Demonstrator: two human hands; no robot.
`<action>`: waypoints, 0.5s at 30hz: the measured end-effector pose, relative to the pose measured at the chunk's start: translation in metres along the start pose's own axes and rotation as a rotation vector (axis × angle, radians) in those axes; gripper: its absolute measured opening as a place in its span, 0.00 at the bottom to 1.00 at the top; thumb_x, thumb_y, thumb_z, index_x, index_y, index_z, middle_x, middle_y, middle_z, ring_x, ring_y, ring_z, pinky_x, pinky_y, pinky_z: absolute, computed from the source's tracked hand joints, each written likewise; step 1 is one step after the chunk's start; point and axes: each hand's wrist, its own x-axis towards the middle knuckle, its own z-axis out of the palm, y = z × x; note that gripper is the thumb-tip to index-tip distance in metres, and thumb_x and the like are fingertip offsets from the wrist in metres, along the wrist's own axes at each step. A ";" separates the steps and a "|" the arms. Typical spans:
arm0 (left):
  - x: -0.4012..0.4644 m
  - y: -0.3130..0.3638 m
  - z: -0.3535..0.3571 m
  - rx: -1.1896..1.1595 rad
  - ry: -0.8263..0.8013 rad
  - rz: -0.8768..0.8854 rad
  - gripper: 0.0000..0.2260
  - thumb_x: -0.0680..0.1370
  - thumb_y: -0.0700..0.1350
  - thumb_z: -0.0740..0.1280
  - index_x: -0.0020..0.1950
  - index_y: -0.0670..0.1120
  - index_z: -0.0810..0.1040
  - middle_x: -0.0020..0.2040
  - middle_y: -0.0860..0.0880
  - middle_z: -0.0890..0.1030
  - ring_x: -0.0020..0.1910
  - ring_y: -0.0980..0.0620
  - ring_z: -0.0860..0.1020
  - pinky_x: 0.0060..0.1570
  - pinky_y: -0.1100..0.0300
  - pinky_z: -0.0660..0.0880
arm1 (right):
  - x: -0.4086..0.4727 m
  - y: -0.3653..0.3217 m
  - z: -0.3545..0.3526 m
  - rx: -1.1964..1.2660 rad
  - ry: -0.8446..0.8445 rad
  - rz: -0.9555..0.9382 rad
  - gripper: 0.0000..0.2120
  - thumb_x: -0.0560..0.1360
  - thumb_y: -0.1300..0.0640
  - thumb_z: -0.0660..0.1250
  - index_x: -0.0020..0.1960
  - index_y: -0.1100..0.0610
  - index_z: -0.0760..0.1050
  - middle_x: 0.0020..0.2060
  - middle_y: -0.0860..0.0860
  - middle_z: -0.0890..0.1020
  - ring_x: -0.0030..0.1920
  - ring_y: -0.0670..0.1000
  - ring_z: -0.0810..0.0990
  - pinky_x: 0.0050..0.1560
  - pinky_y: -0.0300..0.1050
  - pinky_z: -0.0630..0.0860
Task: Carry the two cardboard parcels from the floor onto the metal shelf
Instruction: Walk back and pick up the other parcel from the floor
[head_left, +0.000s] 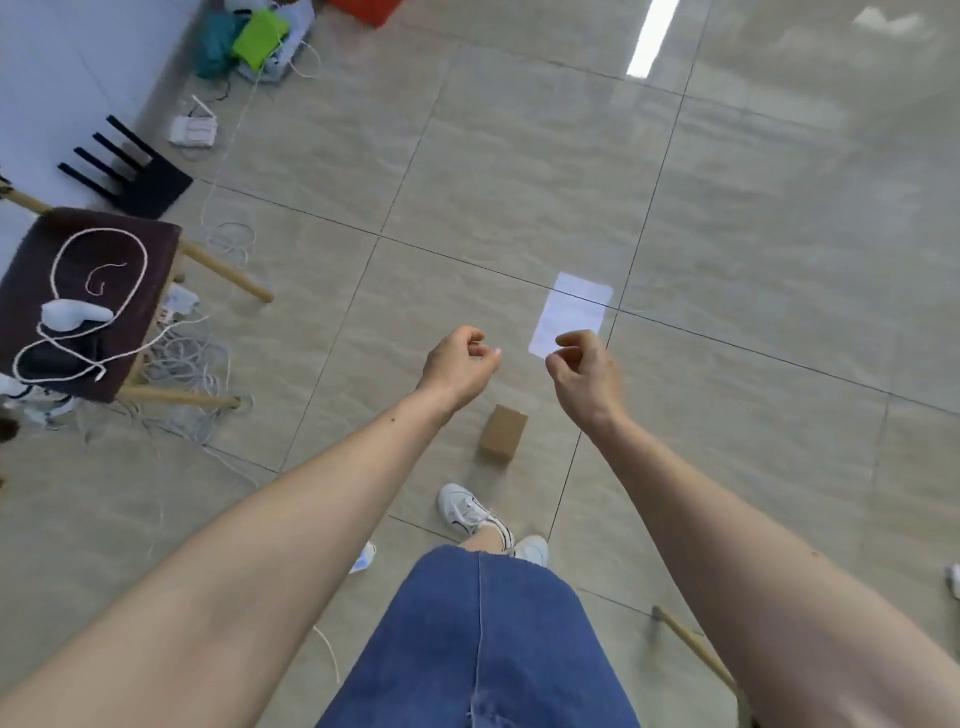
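A tiled floor (519, 171) is seen from above, from a camera worn on the head. Two bare forearms are stretched forward and down. The left hand (457, 364) and the right hand (584, 371) are held apart, above the floor, with the fingers loosely curled; nothing is gripped by either. A small cardboard parcel (503, 432) is set on the floor below and between the two hands, untouched, just ahead of a white shoe (467, 509). Only one parcel can be seen. A white sheet of paper (571, 312) is laid flat on the tiles beyond the right hand, partly covered by its fingers. Blue denim (478, 639) fills the lower middle of the view. At the left, a dark-topped stool (88, 301) with wooden legs is draped with white cord (98, 260), and tangled cables (192, 364) are spread beneath it. A heap of green and teal cloth (244, 41) is piled near the wall at the top left.
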 end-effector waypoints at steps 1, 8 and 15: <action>-0.002 -0.003 0.007 0.007 -0.005 0.003 0.21 0.78 0.49 0.69 0.69 0.42 0.74 0.61 0.44 0.81 0.62 0.44 0.79 0.65 0.49 0.74 | -0.003 0.008 0.001 0.002 0.009 0.005 0.14 0.77 0.59 0.64 0.62 0.57 0.75 0.51 0.52 0.84 0.48 0.51 0.78 0.47 0.40 0.68; -0.015 -0.047 0.054 0.061 -0.049 0.003 0.22 0.77 0.50 0.68 0.69 0.44 0.74 0.63 0.46 0.81 0.62 0.46 0.79 0.65 0.50 0.74 | -0.022 0.063 0.016 -0.005 0.003 0.035 0.14 0.78 0.58 0.63 0.62 0.57 0.74 0.53 0.53 0.83 0.47 0.49 0.76 0.47 0.38 0.67; 0.004 -0.092 0.089 0.165 -0.046 0.028 0.22 0.78 0.51 0.68 0.69 0.44 0.74 0.67 0.47 0.79 0.63 0.45 0.78 0.66 0.53 0.72 | -0.011 0.115 0.038 0.048 0.043 0.112 0.14 0.77 0.58 0.64 0.62 0.58 0.75 0.55 0.55 0.82 0.48 0.52 0.78 0.53 0.44 0.74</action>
